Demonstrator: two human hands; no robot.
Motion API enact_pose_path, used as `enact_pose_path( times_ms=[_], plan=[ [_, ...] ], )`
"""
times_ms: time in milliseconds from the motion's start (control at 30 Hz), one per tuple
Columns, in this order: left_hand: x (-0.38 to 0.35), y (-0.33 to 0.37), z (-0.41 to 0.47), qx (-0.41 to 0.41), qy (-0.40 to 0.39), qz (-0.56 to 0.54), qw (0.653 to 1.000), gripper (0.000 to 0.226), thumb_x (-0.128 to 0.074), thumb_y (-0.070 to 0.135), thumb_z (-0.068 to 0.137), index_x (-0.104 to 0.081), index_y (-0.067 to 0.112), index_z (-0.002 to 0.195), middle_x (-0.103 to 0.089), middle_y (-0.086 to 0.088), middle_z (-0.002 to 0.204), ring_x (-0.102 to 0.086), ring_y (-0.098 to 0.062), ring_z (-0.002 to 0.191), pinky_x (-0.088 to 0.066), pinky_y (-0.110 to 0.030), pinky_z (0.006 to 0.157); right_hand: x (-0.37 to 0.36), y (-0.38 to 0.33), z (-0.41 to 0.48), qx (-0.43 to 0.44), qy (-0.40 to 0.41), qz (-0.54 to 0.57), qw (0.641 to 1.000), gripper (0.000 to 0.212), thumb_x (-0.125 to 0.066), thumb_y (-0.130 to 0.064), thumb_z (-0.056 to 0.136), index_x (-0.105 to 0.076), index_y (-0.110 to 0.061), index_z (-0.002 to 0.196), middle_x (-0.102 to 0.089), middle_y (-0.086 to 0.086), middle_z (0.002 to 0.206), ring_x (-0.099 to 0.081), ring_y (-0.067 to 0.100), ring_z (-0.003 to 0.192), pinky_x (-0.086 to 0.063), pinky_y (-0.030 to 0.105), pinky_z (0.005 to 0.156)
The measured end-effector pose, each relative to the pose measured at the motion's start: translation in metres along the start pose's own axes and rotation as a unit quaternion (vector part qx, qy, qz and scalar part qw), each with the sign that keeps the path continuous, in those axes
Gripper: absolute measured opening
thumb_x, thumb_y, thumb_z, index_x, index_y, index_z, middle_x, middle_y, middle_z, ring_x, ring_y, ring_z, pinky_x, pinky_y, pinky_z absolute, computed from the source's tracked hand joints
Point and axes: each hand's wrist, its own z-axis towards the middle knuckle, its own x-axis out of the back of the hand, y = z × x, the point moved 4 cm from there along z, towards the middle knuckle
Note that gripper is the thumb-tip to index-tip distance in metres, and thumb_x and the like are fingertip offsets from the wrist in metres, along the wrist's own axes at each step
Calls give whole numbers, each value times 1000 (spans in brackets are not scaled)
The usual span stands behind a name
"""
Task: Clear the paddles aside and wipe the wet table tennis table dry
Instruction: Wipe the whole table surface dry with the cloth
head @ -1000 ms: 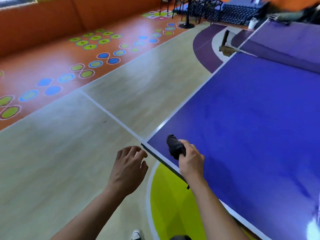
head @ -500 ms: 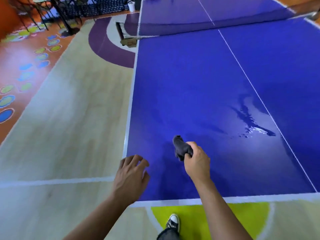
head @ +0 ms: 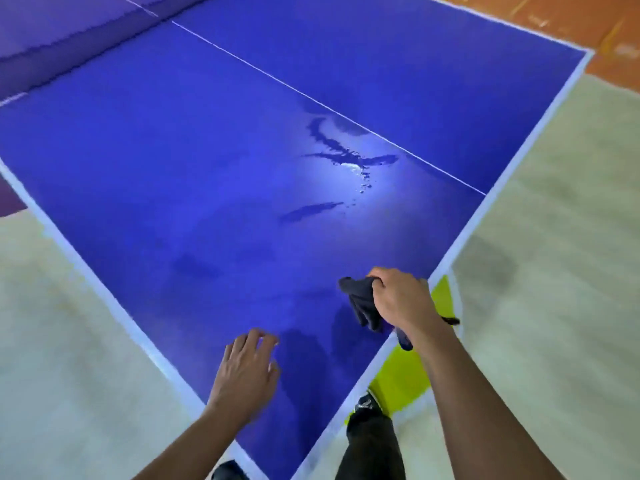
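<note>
The blue table tennis table [head: 173, 168] fills most of the head view, its near corner pointing at me. A patch of water [head: 346, 157] glistens near the white centre line, with a thinner streak below it. My right hand [head: 401, 299] grips a dark crumpled cloth [head: 362, 303] just above the table's near right edge. My left hand [head: 247, 368] hovers over the near corner with fingers spread and nothing in it. No paddles are in view.
The net [head: 69, 43] crosses the table at the far left. Pale wooden floor lies on both sides, with a yellow-green floor marking [head: 405, 372] under the near edge and orange floor [head: 609, 39] at the far right. My shoe and dark trouser leg [head: 370, 441] stand below the corner.
The view has swung to the right, so the wet patch now lies ahead of my hands. My right hand with the cloth now hovers at the near right edge; my left hand is now over the corner.
</note>
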Motion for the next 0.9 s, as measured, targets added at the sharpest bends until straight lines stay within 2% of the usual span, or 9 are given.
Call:
enact_pose_path(
  times_ms=[100,167,233,300,333,400,533,667,900],
  plan=[
    [-11,-21,-4,-76,9,-8,997,40,-42,34,86,-61,22,120,-57,-2,123,-60,-28,98,-55,-41,81,-29,-12,-42,-45,-21,14,999,34,-32,-23,102,-62,-32,116,-66,1,125,-59,28,116,-32,45,103],
    [-18,-37,-7,-123,15,-2,992,46,-42,34,89,-60,20,128,-55,-6,133,-57,-30,111,-52,-44,89,-70,-20,-72,-80,-54,43,994,37,-33,-27,102,-57,-39,128,-60,0,136,-52,27,127,-30,48,109],
    [-26,-56,-11,-171,16,20,985,50,-42,34,92,-58,16,136,-53,-12,142,-55,-34,123,-48,-46,97,-123,-34,-104,-99,-78,28,992,48,-32,-42,101,-37,-45,149,-39,0,158,-32,25,146,-21,54,118],
    [-32,-71,-9,-199,8,37,979,54,-40,35,95,-55,15,142,-50,-14,148,-51,-36,132,-43,-47,103,-162,-45,-126,-112,-25,7,993,63,-25,-61,98,-17,-44,159,-16,0,169,-12,21,155,-4,56,124],
    [-36,-77,-6,-208,4,46,977,55,-39,35,96,-53,15,145,-48,-14,151,-49,-37,135,-40,-48,106,-173,-50,-132,-122,22,7,992,67,-21,-66,97,-16,-42,160,-14,0,170,-11,20,156,0,55,124],
    [-47,-88,-1,-235,-3,61,970,58,-37,37,98,-46,17,152,-43,-14,157,-45,-37,141,-34,-49,113,-186,-56,-136,-137,113,9,984,67,-19,-64,99,-23,-38,160,-23,2,167,-17,20,156,-5,54,126],
    [-64,-101,-1,-262,15,56,963,63,-35,41,100,-30,21,159,-27,-9,166,-27,-30,153,-26,-50,122,-205,-55,-130,-124,211,-6,970,64,-33,-59,100,-30,-33,158,-34,1,163,-24,20,154,-12,50,126],
    [-69,-101,0,-256,35,35,965,65,-34,44,99,-27,25,160,-24,-5,167,-22,-26,155,-22,-48,124,-212,-45,-110,-129,240,-45,961,66,-33,-60,100,-27,-33,159,-30,1,165,-20,20,155,-12,49,126],
    [-70,-102,1,-258,49,6,965,64,-35,44,95,-36,27,157,-30,-4,165,-26,-26,153,-20,-45,124,-217,-52,-112,-159,252,-32,954,69,-18,-56,96,-21,-32,161,-24,3,167,-17,22,155,-12,49,126]
  ],
)
